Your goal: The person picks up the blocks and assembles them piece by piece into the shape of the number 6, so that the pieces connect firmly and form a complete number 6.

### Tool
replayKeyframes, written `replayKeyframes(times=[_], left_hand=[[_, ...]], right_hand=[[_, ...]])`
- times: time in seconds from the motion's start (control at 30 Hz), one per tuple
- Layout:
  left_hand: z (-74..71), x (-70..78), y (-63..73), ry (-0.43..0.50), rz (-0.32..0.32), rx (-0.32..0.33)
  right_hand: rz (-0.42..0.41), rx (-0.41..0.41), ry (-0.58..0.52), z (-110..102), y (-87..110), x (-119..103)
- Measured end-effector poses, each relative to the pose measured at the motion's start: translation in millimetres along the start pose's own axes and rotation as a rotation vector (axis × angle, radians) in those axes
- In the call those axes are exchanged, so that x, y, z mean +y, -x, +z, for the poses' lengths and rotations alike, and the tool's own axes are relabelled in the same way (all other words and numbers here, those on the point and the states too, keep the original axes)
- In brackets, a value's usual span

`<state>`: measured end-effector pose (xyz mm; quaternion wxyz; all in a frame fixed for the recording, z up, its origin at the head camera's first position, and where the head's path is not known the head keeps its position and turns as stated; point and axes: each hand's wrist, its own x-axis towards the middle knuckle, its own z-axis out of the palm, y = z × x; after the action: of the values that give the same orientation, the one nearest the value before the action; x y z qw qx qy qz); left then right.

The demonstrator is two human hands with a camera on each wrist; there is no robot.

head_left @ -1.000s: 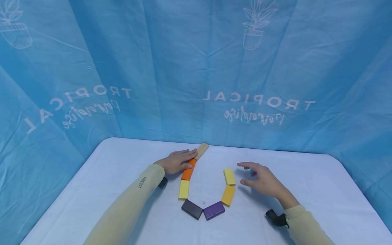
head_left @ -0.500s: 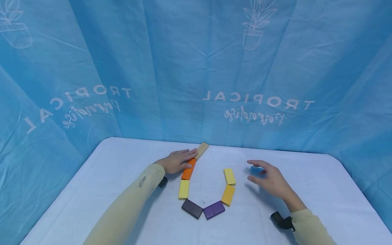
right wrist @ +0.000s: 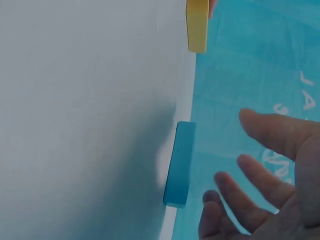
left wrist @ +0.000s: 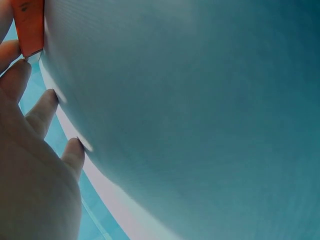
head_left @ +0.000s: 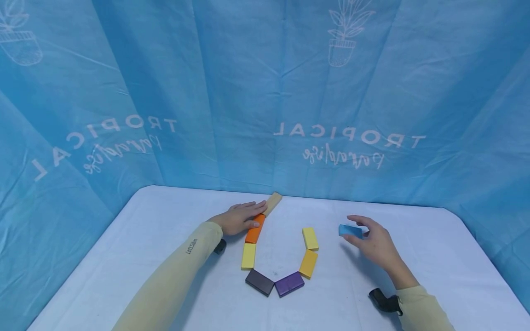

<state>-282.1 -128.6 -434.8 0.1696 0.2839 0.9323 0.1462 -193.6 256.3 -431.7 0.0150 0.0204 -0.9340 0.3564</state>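
Observation:
My left hand (head_left: pixel 242 218) lies across the joint between an orange block (head_left: pixel 254 232) and a bare-wood block (head_left: pixel 273 203), its fingers fairly straight. In the left wrist view, fingertips reach the end of the orange block (left wrist: pixel 30 25). On the right, a blue block (head_left: pixel 350 231) sits between the spread thumb and forefinger of my right hand (head_left: pixel 376 243) in the head view. The right wrist view has that hand (right wrist: pixel 265 185) apart from the blue block (right wrist: pixel 180 165), which lies on the tabletop.
The blocks form a curved line on the white table (head_left: pixel 186 294): pale yellow (head_left: pixel 248 256), dark grey (head_left: pixel 260 282), purple (head_left: pixel 289 284), amber (head_left: pixel 308 264), then another pale yellow (head_left: pixel 310 239). Behind the table hangs a blue printed curtain (head_left: pixel 248 92).
My right hand has drawn back to the right, away from the curve's pale yellow block, and the blue block it covered now shows. My left hand and the blocks have stayed put.

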Motion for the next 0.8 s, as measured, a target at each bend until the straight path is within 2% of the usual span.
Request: replayKeyframes(times=[0.33,0.8], left_hand=[[0.6,-0.9,-0.9,0.004,-0.001,0.000],[1.3,-1.3,-1.2,0.004,-0.011,-0.004]], right_hand=[[0.094,-0.019,0.043,-4.9,2.9,3.4],[0.165,-0.051,0.162,-2.5,-0.4,0.7]])
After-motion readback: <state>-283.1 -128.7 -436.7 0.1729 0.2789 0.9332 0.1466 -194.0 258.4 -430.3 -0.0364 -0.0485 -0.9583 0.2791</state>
